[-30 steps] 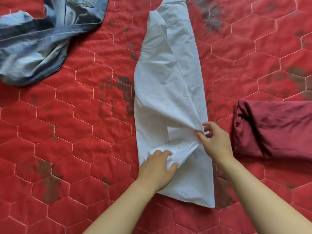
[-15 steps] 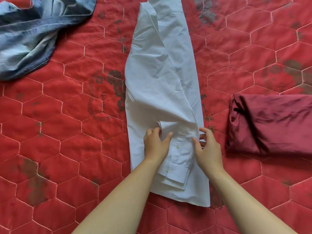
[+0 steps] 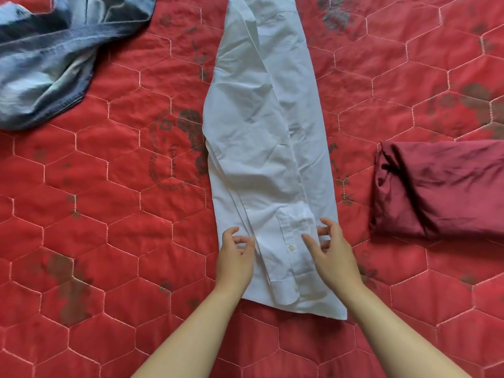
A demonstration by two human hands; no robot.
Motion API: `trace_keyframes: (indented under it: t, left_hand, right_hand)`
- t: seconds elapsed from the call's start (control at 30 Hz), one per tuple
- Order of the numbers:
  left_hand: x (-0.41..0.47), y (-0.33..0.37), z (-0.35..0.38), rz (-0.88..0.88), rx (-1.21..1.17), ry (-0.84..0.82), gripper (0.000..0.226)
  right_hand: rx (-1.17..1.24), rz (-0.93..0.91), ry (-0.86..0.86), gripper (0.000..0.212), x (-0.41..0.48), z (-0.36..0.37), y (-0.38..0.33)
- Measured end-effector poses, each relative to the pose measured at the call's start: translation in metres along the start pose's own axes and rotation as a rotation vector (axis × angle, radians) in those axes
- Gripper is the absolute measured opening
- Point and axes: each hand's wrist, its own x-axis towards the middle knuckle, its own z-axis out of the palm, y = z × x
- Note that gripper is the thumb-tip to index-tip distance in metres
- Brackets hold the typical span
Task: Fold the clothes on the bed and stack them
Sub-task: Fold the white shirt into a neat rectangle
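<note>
Seen from the head camera, the white shirt (image 3: pixel 261 148) lies mid-bed (image 3: pixel 109 214) as 1 long strip, sides and sleeve folded in, its buttoned cuff (image 3: pixel 289 271) near the hem. The left hand (image 3: pixel 236 260) and right hand (image 3: pixel 334 257) hover at that end, fingers (image 3: pixel 328 225) loosely curled and apart, gripping nothing. The lengthwise fold looks done; next probably comes pinching both hem corners and doubling the strip upward. The cotton is thin and creased. Folded maroon satin (image 3: pixel 441 186) lies right, crumpled denim (image 3: pixel 46 64) top left.
</note>
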Motion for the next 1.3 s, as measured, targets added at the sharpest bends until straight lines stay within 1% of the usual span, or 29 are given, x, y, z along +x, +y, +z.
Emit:
trace_keyframes:
  t: [0.07,0.1,0.17,0.23,0.27,0.33,0.37,0.47,0.57,0.67,0.8,0.83,0.9,0.97,1.03,1.1,1.2,1.3]
  left_hand:
    - [0.008,0.007,0.0,0.031,-0.007,-0.037,0.045]
    - [0.011,0.011,0.001,0.057,0.005,-0.05,0.048]
    - [0.017,0.019,0.001,0.11,0.046,-0.067,0.051]
    - [0.021,0.026,-0.001,0.192,0.129,-0.069,0.052]
    - [0.024,0.029,-0.004,0.235,0.177,-0.061,0.053]
    - [0.036,0.037,-0.011,0.317,0.265,-0.008,0.052]
    - [0.045,0.042,-0.016,0.361,0.303,0.036,0.051]
    - [0.076,0.066,-0.034,0.494,0.412,0.169,0.047]
    - [0.11,0.093,-0.048,0.566,0.488,0.264,0.045]
    - [0.139,0.114,-0.057,0.587,0.547,0.288,0.048]
    - [0.173,0.129,-0.061,0.547,0.62,0.245,0.056]
    - [0.178,0.131,-0.06,0.558,0.634,0.243,0.057]
    - [0.187,0.134,-0.057,0.615,0.671,0.246,0.059]
    - [0.193,0.132,-0.051,0.641,0.74,0.199,0.061]
    - [0.199,0.127,-0.044,0.616,0.82,0.144,0.064]
    - [0.206,0.121,-0.04,0.588,0.863,0.132,0.065]
    - [0.214,0.117,-0.04,0.594,0.918,0.142,0.067]
    - [0.216,0.114,-0.041,0.612,0.959,0.135,0.069]
  right_hand:
    - [-0.055,-0.023,-0.063,0.05,-0.006,0.002,0.004]
    - [-0.072,-0.051,-0.055,0.048,-0.01,0.003,0.005]
    - [-0.075,-0.091,0.025,0.044,-0.019,0.003,0.007]
    - [-0.087,-0.074,0.098,0.044,-0.025,0.001,0.009]
    - [-0.123,-0.057,0.107,0.045,-0.027,0.0,0.008]
    - [-0.217,-0.055,0.098,0.049,-0.022,-0.001,0.005]
    - [-0.244,-0.082,0.105,0.051,-0.014,-0.002,0.001]
    - [-0.233,-0.204,0.135,0.05,0.033,-0.003,-0.031]
    - [-0.214,-0.31,0.149,0.046,0.096,0.005,-0.08]
    - [-0.203,-0.319,0.172,0.04,0.151,0.017,-0.121]
    - [-0.171,-0.203,0.137,0.04,0.186,0.026,-0.142]
    - [-0.148,-0.201,0.165,0.039,0.186,0.025,-0.14]
    - [-0.125,-0.196,0.29,0.034,0.178,0.019,-0.128]
    - [-0.128,-0.151,0.372,0.031,0.166,0.013,-0.11]
    - [-0.146,-0.151,0.364,0.033,0.159,0.009,-0.096]
    - [-0.15,-0.223,0.368,0.037,0.16,0.009,-0.093]
    - [-0.172,-0.317,0.362,0.042,0.167,0.013,-0.101]
    - [-0.203,-0.266,0.292,0.049,0.165,0.021,-0.097]
